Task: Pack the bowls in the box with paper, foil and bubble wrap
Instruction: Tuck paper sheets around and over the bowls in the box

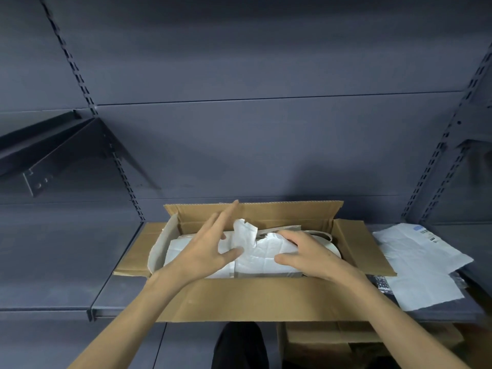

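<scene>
An open cardboard box (pixel 239 299) sits on a dark shelf, its flaps spread out. Crumpled white paper (pixel 255 258) covers most of its inside. At the right end a pale bowl rim (pixel 331 245) shows from under the paper. My left hand (pixel 210 247) hovers over the paper's left part with fingers spread and straight, thumb touching the sheet. My right hand (pixel 308 255) lies flat on the paper over the bowl, pressing it down. A torn corner of the paper sticks up between the two hands.
More white paper sheets (pixel 423 265) lie on the shelf (pixel 119 296) right of the box, over a patch of something shiny and dark. Another cardboard box (pixel 319 339) stands below the shelf. A bracket shelf (pixel 53 147) juts out at upper left.
</scene>
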